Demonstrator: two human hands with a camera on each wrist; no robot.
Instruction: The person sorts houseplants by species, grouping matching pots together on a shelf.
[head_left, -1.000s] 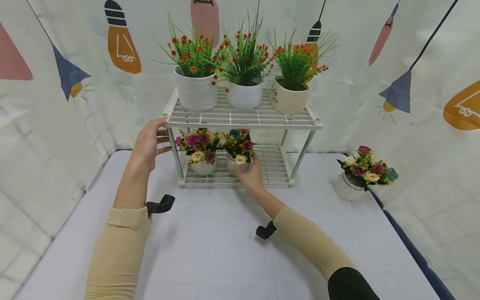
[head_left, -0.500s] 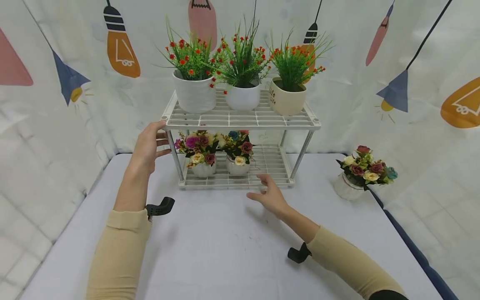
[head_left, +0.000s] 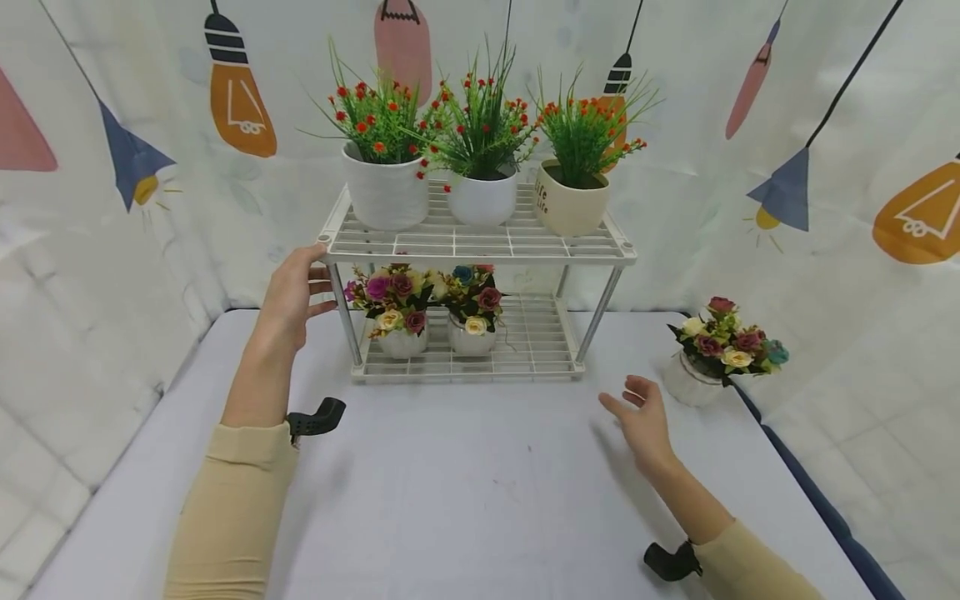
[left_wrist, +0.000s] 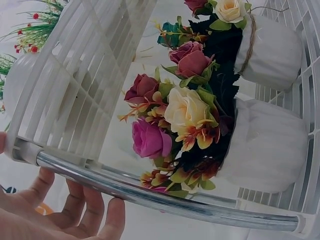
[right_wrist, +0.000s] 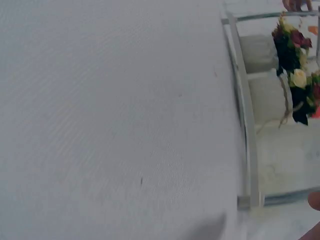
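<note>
At the left front corner of a white two-tier wire rack point(head_left: 480, 250), my left hand point(head_left: 288, 292) grips the upper shelf's end, its fingertips against the metal post point(left_wrist: 165, 196). My right hand point(head_left: 645, 425) holds nothing, fingers parted, above the tablecloth right of the rack. Nearest to it is a white pot of artificial roses point(head_left: 693, 379) at the table's right side. The lower shelf bears two similar pots: a left flowerpot point(head_left: 402, 342) with a magenta rose, and a twine-tied flowerpot point(head_left: 471, 337) beside it. Only fingertips point(right_wrist: 315, 200) of my right hand show in the right wrist view.
On the upper shelf stand a large white pot point(head_left: 386, 196), a smaller white pot point(head_left: 483, 200) and a cream pot point(head_left: 572, 204), all with red-flowered grass. A patterned curtain point(head_left: 697, 167) hangs behind the white-covered table point(head_left: 450, 492). The table's right edge lies beyond the rose pot.
My right hand has let go of the twine-tied flowerpot on the lower shelf and moved right across the table, towards the lone rose pot. The left hand stays at the rack's corner.
</note>
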